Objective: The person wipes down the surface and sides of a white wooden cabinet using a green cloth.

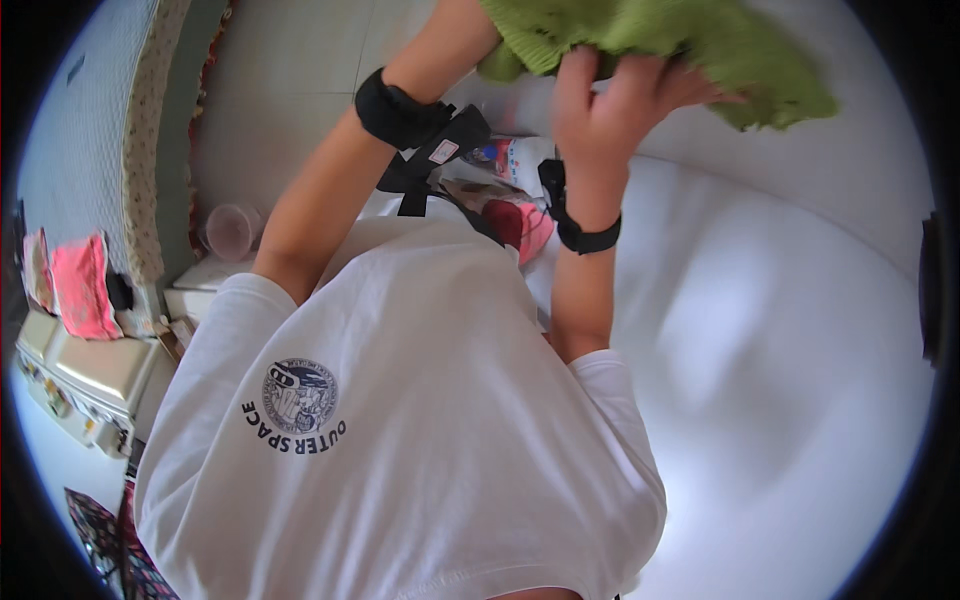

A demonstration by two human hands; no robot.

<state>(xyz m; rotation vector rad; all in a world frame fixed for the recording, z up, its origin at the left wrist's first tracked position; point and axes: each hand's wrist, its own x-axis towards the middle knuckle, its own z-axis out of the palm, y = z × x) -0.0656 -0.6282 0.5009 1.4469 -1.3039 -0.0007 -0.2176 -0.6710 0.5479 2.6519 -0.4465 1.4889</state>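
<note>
At the top of the head view, a green ribbed knit cloth (690,50) is bunched up and spread toward the right. My right hand (620,105) grips its lower edge, fingers curled into the folds and slightly blurred. From the left, my left hand (470,25) reaches into the same cloth. Its fingers are hidden behind the fabric and the upper picture edge. Both wrists wear black bands, and a black strap (450,145) with a small label hangs beside the left one.
A smooth white surface (740,350) fills the right side. Between my arms lie a printed plastic pack (515,160) and a pink item (535,232). At left are a clear round tub (232,232), a pink packet (85,288), a beige appliance (90,365) and a patterned fabric edge (145,150).
</note>
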